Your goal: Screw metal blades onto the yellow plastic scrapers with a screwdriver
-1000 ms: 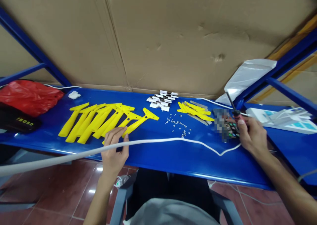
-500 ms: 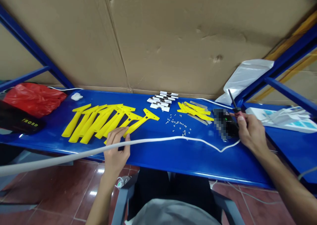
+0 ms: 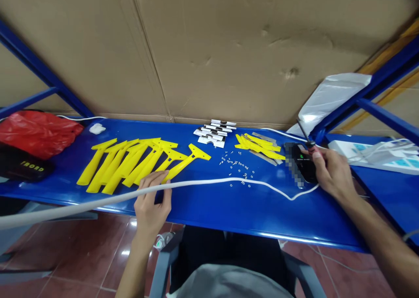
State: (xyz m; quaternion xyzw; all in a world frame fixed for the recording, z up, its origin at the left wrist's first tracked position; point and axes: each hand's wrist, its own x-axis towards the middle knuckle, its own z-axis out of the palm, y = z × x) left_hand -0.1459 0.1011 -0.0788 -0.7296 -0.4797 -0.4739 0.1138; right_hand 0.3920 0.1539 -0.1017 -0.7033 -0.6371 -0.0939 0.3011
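Note:
My left hand is curled round the lower end of a yellow scraper handle lying on the blue table, thumb and fingertips at its near end. To its left, several more yellow scraper handles lie in an overlapping row. A screwdriver with a red grip is held in my closed right hand, its shaft pointing up and away. That hand is beside a black phone. Tiny screws and nuts are scattered between my hands. Behind them are flat yellow pieces with grey strips.
A white cable crosses in front of my view, over my left wrist area. Black-and-white folded cards stand at the back. A red bag and a black case lie left; a white box lies right.
The view has shifted slightly. My left hand stays at the scraper handle's end, and my right hand still holds the screwdriver beside the phone, with little movement.

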